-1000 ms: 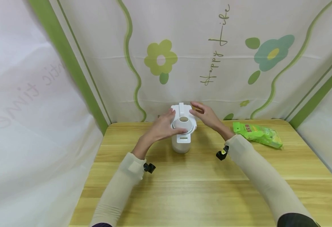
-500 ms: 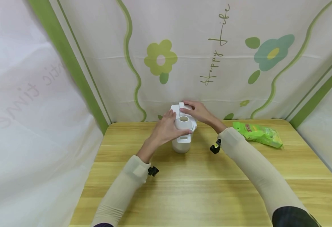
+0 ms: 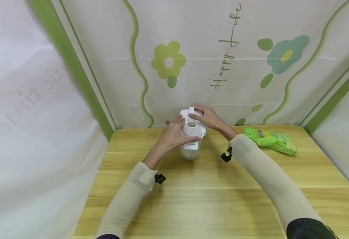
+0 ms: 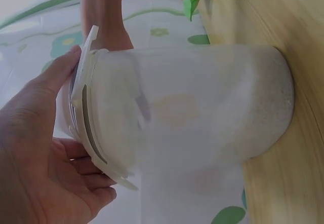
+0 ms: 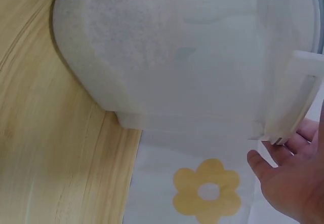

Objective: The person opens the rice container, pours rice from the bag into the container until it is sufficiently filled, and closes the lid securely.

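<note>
A translucent plastic storage container (image 4: 192,102) with pale grainy contents at its bottom stands upright near the table's back edge. Its white lid (image 3: 191,145) carries a short raised cup-like spout (image 3: 191,124) with an oval opening. My left hand (image 3: 173,133) grips the lid around the spout, thumb across the near side and fingers along the far left. At the back of the lid, my right hand (image 3: 209,118) holds a narrow raised tab between thumb and fingers. In the right wrist view some fingers pass behind a white side clip (image 5: 293,100).
A bright green plastic packet (image 3: 271,141) lies to the right on the wooden table (image 3: 198,205). Close behind the table hangs a white printed curtain (image 3: 198,39), with more fabric on both sides.
My right hand has come in leftward from beside the lid to its back tab. My left thumb has slid to the right across the front of the spout. The container stays put.
</note>
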`<state>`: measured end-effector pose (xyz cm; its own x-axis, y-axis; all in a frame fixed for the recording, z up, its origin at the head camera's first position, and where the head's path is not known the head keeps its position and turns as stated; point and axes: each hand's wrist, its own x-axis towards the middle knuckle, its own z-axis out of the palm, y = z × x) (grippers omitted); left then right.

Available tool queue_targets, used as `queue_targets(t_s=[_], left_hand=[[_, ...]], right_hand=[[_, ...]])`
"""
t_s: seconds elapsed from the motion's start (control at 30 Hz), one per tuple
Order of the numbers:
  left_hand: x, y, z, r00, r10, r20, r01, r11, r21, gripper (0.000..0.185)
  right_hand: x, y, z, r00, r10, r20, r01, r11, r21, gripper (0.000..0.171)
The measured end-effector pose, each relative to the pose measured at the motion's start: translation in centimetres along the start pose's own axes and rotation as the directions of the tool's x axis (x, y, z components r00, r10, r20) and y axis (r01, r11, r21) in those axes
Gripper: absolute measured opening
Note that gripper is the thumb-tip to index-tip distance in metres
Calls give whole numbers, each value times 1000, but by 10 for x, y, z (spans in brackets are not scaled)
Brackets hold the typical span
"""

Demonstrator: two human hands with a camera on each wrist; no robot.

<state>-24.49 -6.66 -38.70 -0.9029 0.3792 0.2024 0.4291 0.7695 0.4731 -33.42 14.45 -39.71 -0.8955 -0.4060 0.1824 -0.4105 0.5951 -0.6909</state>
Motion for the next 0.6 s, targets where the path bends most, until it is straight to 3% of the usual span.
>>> queue_targets(t_s=[0.33, 0.6], left_hand=[[3, -12, -10, 996, -5, 93, 13, 996, -87, 107], [7, -34, -19, 996, 43, 82, -26, 980, -200, 103]], right_hand=[[-10, 1, -3, 996, 48, -80, -52, 997, -54, 71], [-22, -2, -9, 988, 72, -133, -91, 985, -145, 74]])
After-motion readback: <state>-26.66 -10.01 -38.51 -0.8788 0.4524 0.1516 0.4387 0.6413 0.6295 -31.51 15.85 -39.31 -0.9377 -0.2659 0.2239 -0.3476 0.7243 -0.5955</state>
